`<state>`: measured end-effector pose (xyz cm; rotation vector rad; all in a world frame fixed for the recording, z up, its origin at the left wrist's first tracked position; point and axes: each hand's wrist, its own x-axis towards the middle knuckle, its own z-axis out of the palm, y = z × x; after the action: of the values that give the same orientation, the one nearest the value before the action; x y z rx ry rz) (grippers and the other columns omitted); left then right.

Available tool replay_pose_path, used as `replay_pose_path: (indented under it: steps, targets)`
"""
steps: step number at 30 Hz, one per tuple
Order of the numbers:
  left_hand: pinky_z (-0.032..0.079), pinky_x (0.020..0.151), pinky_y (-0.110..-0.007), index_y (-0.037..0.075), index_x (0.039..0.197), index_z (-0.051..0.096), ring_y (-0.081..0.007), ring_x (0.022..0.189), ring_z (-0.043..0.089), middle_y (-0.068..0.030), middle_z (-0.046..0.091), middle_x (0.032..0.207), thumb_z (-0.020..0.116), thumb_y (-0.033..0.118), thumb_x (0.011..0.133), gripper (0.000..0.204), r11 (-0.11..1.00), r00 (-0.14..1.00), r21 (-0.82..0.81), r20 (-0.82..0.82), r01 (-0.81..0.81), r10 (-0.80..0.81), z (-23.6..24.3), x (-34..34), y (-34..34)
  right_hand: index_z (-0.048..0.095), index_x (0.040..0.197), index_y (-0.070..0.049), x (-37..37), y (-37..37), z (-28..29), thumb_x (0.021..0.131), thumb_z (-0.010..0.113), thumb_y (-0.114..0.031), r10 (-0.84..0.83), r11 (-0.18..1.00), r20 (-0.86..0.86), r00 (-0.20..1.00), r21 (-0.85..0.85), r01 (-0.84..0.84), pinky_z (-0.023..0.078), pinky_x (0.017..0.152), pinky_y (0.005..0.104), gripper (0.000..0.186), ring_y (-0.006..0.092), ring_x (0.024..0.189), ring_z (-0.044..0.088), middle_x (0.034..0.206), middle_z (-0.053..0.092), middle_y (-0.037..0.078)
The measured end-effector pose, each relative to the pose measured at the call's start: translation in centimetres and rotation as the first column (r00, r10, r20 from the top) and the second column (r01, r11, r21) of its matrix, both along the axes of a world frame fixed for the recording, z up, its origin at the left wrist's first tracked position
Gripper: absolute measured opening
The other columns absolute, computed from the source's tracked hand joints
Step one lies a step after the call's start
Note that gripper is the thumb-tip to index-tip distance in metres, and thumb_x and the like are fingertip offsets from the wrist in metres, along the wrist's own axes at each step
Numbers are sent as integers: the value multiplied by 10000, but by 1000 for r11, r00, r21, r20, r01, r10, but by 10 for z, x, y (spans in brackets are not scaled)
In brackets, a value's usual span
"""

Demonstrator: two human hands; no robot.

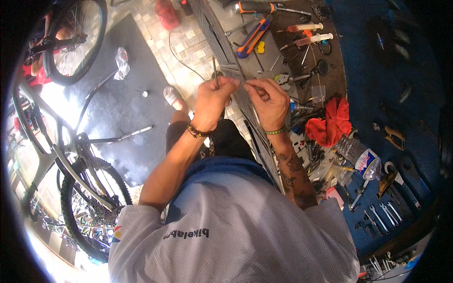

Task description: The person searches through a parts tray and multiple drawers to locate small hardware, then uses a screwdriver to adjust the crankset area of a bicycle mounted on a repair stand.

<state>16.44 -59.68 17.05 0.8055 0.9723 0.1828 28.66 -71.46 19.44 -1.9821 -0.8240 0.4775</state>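
Observation:
My left hand (211, 104) is closed around a thin metal rod (215, 70) that sticks up past the fingers. Its thumb and fingertips meet close to those of my right hand (270, 103). The right hand is closed in a pinch, thumb against forefinger. Whatever small thing lies between the fingertips is too tiny to make out. Both hands are held up in front of my body, over the edge of a cluttered workbench (278, 66). A red cloth (330, 121) lies on the bench to the right of my right hand.
On the bench lie an orange-handled ratchet (257, 7), a utility knife (254, 38), two syringes (314, 39) and a plastic bottle (361, 158). Wrenches (389, 213) and pliers (394, 137) sit on a blue surface at right. A bicycle (89, 188) stands at left, beside a dark mat (127, 108).

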Motion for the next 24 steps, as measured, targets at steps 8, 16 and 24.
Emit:
replay_pose_path:
  steps: [8,16,24]
  targets:
    - [350,546,-233,1,931,759,-26,610,456,76,577,690,784,159,941,160,966,999,259,-42,22,-11,-6,0,-3,765,1026,-26,0,1,0,918,777,-72,26,996,12,1000,-83,-25,541,602,331,118,198,672,717,914,727,99]
    - [335,539,-249,1,911,749,-26,610,418,82,516,663,787,172,946,179,983,998,181,-54,21,-11,2,2,-1,722,1042,-65,-7,0,-14,924,752,-87,56,997,231,971,-66,-42,550,676,418,123,348,817,710,937,701,110]
    - [392,558,-262,-24,959,760,-52,602,473,39,556,643,771,144,951,168,904,992,415,-111,106,-65,-18,-2,-6,698,1034,-53,-12,4,-15,951,731,-97,-2,1000,220,975,-30,8,540,670,399,100,337,808,706,916,683,108]
